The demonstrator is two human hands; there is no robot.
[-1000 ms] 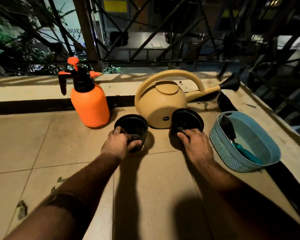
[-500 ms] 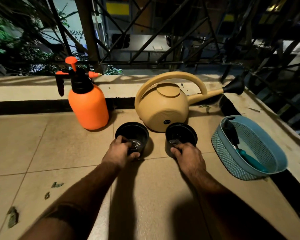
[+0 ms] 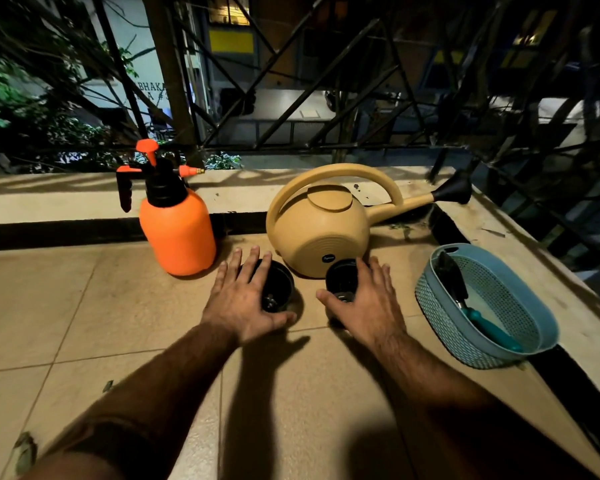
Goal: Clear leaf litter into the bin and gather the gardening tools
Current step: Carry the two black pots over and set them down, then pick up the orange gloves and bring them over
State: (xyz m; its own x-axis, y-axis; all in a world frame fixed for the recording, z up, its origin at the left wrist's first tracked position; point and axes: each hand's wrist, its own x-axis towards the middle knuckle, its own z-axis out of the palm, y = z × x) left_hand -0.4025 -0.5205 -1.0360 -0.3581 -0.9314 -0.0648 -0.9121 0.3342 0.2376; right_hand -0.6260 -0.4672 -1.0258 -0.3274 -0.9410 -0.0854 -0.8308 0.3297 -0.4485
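Two small black pots on the tiled floor, standing upright, side by side but apart, just in front of the beige watering can (image 3: 321, 233). Left pot (image 3: 278, 289) directly under the left hand (image 3: 243, 299); right pot (image 3: 342, 280) directly under the right hand (image 3: 368, 299). Each hand thus equally near to its own pot, no reaching across needed.

Fingers of both hands straight and spread, palms down, gripping nothing. Left fingers (image 3: 248, 263) pointing away from the body, across the far-left part of the rim, thumb at the near side of the pot. Right fingers over the right side of the other rim, thumb at the near-left side. Not possible to tell whether the palms touch the rims or only hover above.

No long axis to consider with round pots: mouths facing up, so probably only a curl of the fingers down around the rims for the next grasp.

Blue basket (image 3: 541, 344) to the right, well apart from the right hand, with a teal-handled trowel (image 3: 478, 317) lying inside, blade toward the far end. Orange sprayer (image 3: 177, 233) upright to the left of the can. A few leaf scraps (image 3: 25, 452) on the tiles, near the left forearm, behind both hands. No bin in view.
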